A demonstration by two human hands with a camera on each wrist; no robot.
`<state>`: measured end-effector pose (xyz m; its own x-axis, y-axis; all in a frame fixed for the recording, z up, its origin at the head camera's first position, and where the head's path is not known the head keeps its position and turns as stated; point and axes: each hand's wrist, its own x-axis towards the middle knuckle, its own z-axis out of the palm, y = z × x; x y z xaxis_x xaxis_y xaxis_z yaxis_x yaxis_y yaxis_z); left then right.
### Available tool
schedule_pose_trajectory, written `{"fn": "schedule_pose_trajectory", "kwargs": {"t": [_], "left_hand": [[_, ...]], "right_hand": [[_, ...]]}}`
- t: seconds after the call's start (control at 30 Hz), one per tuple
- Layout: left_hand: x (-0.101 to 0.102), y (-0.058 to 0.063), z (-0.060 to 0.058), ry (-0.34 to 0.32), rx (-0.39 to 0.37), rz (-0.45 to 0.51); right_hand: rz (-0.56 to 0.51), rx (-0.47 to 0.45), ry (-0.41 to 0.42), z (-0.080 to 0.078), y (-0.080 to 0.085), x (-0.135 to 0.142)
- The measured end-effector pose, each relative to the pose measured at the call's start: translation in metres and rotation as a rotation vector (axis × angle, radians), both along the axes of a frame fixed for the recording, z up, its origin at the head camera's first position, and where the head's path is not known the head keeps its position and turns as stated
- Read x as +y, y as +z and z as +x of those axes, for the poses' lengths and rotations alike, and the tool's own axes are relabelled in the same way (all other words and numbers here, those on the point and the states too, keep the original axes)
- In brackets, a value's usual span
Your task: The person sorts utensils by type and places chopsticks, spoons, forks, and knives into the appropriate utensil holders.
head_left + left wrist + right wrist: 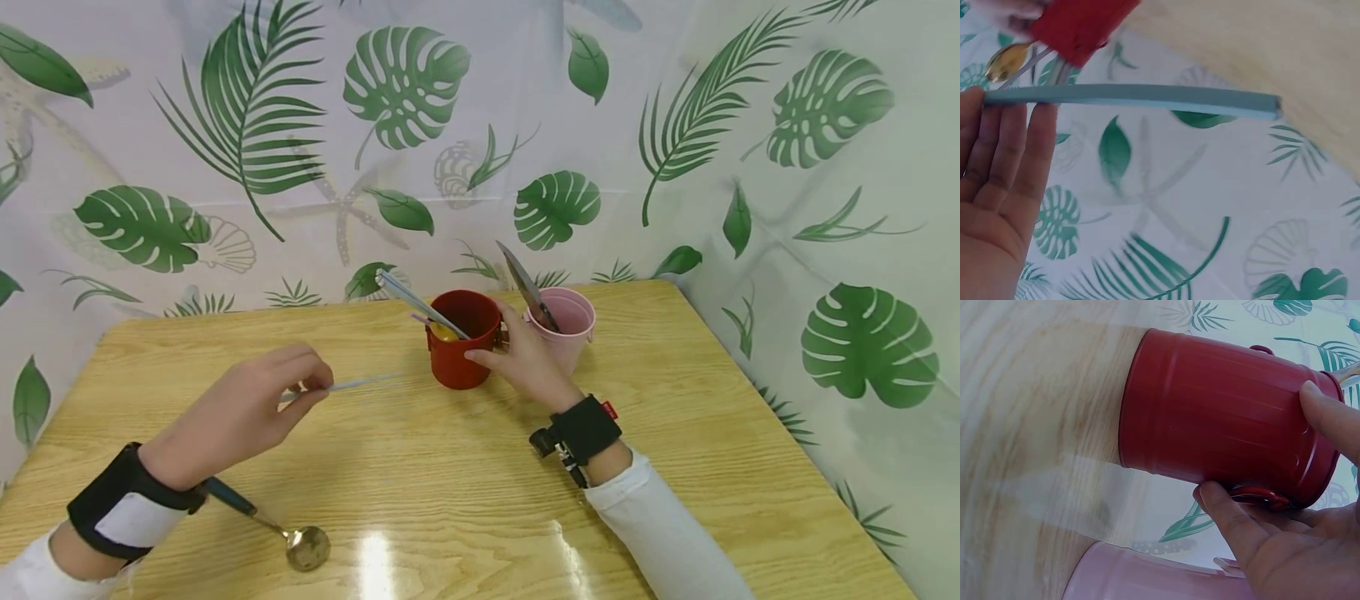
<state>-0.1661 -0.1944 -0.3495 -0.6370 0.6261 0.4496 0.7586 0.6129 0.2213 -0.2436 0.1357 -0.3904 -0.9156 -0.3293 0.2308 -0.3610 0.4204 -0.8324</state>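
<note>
Between thumb and fingertips my left hand [258, 404] pinches a thin blue-grey chopstick [1147, 97], which points right toward the red bucket [456, 367]. My right hand [534, 362] holds that bucket by its right side. In the right wrist view, the thumb presses near the rim and a finger lies by the bucket's handle [1266, 495]. Out of the bucket lean several light chopsticks [412, 300] and a gold spoon [1007, 61]. Right behind the right hand stands a pink bucket [577, 346] with a knife [525, 279] tilted in it, blade upward.
A ladle [307, 548] with a dark handle lies on the wooden table [420, 500], below the left wrist. Leaf-patterned cloth [480, 150] rises along the table's back and right edges.
</note>
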Motion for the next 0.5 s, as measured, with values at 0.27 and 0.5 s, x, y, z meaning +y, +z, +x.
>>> {"fn": "schedule_pose_trajectory", "kwargs": {"t": [0.27, 0.5], "left_hand": [[0.021, 0.040, -0.011, -0.061, 0.145, 0.341], [0.034, 0.057, -0.025, -0.065, 0.078, 0.800]], "right_hand": [[0.033, 0.007, -0.023, -0.018, -0.025, 0.006], [0.034, 0.002, -0.024, -0.022, -0.029, 0.008]]}}
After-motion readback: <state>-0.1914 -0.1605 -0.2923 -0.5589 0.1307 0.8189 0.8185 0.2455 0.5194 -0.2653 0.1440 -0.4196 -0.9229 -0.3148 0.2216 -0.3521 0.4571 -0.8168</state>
